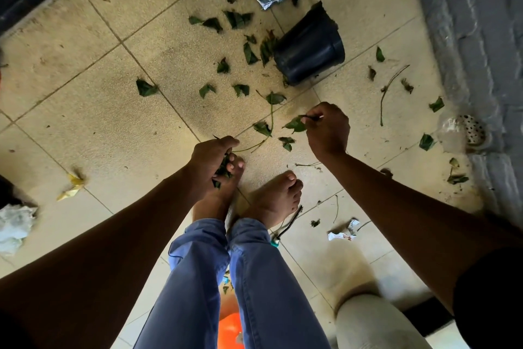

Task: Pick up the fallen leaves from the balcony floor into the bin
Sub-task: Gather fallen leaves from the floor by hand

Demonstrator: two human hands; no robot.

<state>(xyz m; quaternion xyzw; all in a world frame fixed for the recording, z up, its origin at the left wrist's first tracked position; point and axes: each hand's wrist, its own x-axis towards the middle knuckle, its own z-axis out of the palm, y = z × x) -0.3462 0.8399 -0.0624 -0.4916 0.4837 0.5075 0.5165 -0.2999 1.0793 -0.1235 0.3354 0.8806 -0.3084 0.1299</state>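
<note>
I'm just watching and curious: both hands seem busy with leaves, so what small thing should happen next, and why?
Probably the right hand should lift the leaf it pinches and pass it into the left hand, which already grips a bunch of leaves. That would free the right hand for the many leaves still scattered on the tiles toward the tipped black pot.

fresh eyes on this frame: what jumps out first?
The two bare hands mid-frame: the left hand grips a bunch of green leaves above the bare feet, while the right hand pinches a single green leaf by its stem. Beyond them a black plastic pot lies tipped on the beige tiled floor among scattered leaves.
</note>
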